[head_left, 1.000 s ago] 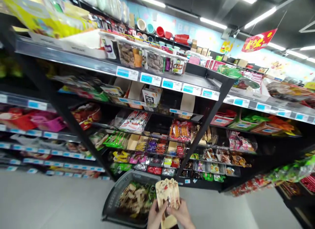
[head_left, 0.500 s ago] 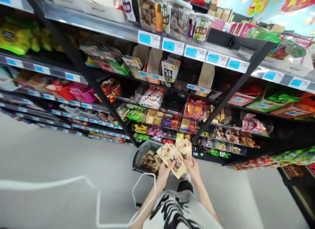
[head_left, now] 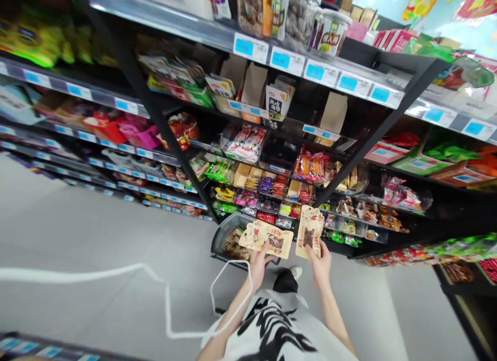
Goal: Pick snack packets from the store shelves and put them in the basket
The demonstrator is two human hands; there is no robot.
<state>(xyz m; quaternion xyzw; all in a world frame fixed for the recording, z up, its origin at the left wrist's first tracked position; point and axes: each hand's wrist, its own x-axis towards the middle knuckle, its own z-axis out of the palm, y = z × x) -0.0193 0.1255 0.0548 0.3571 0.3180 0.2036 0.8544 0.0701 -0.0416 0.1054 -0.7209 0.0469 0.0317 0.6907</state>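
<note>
My left hand [head_left: 259,264] grips a beige snack packet [head_left: 267,238] with a red heart and a small window, held lying sideways. My right hand [head_left: 320,261] grips another beige snack packet [head_left: 309,238], held upright. The two packets are apart, a short gap between them. Just behind them on the floor stands a dark grey shopping basket [head_left: 224,236] holding more beige packets. Both hands hover in front of the lower shelves of a snack rack [head_left: 272,185].
Black store shelving [head_left: 163,118] with blue price tags [head_left: 288,61] runs left and right, packed with colourful snack bags and jars. A white cord [head_left: 155,278] loops across the grey floor [head_left: 97,247] view. My patterned shirt [head_left: 279,330] fills the bottom.
The packets were held together in both hands; now they are split, one in each hand. The camera has tilted downward, showing more floor and my arms.
</note>
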